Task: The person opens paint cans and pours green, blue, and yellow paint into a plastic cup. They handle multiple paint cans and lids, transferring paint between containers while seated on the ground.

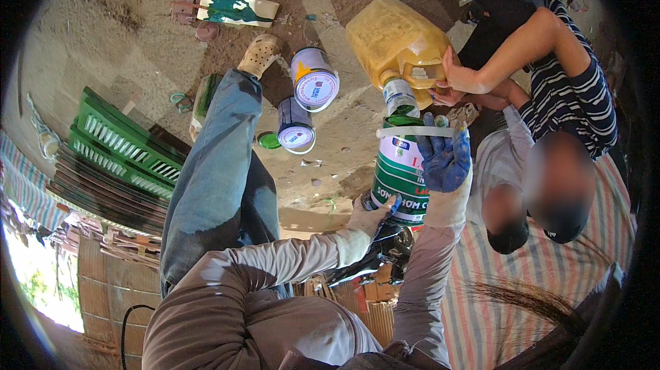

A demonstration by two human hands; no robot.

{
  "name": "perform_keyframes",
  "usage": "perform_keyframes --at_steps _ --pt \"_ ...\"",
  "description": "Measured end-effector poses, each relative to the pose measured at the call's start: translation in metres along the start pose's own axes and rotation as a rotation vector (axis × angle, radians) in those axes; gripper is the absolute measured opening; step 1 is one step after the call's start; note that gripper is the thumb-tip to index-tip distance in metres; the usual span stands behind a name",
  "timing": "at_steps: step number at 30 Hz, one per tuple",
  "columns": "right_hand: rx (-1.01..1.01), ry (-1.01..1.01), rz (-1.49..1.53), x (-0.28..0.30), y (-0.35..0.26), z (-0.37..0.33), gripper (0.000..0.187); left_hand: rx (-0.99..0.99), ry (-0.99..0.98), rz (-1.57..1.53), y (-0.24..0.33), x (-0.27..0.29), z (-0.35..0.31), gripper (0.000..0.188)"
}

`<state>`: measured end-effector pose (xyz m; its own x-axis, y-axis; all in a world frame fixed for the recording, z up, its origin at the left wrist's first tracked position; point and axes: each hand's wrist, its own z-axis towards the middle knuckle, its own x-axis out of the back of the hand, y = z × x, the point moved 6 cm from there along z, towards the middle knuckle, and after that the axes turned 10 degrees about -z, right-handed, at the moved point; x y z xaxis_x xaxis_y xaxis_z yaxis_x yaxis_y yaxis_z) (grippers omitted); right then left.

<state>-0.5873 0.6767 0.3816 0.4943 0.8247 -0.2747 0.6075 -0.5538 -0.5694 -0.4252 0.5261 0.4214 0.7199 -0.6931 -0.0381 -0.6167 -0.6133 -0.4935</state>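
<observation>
A large green and white paint can [395, 188] is tilted in front of me. My left hand [375, 217], in a stained glove, is closed around its lower part. My right hand [443, 164], its glove smeared with blue paint, grips the upper side by the rim and white handle [414, 133]. Just beyond the can's mouth is a small labelled tin [399, 97], against the neck of a yellowish plastic jug [388, 36]. A co-worker's hands [462, 78] hold the jug tilted toward my can. Whether liquid is flowing cannot be made out.
Two paint cans, one upper [315, 84] and one lower [295, 124], stand on the dirt floor beside a green lid [269, 140]. A cut white container [237, 9] with green paint lies farther off. Green slatted plastic [127, 143] is at left, a striped sheet [474, 294] at right.
</observation>
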Motion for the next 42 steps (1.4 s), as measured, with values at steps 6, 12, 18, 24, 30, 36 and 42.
perform_keyframes --at_steps 6,12,18,24,30,36,42 --pt "-0.035 0.047 0.041 0.007 0.002 0.006 0.041 0.064 0.04 -0.049 -0.01 0.002 0.004 0.071" --pt "-0.049 -0.017 0.049 0.009 0.002 0.011 0.042 0.035 -0.02 -0.125 -0.011 -0.004 0.005 0.074" --pt "-0.075 0.012 0.023 0.009 0.002 0.014 0.041 0.087 -0.001 -0.071 -0.009 -0.007 0.0 0.07" --pt "-0.147 -0.05 0.109 0.004 0.0 0.017 0.041 0.078 0.035 0.02 -0.008 -0.007 -0.001 0.074" --pt "-0.097 -0.187 0.106 0.001 0.001 0.019 0.043 0.117 0.012 -0.078 -0.01 -0.011 -0.004 0.078" --pt "-0.129 -0.226 0.152 0.009 0.002 0.022 0.046 0.115 -0.023 -0.085 -0.003 -0.017 -0.01 0.087" --pt "-0.138 -0.27 0.203 0.011 0.006 0.027 0.044 0.19 0.044 0.037 -0.01 -0.011 -0.007 0.072"
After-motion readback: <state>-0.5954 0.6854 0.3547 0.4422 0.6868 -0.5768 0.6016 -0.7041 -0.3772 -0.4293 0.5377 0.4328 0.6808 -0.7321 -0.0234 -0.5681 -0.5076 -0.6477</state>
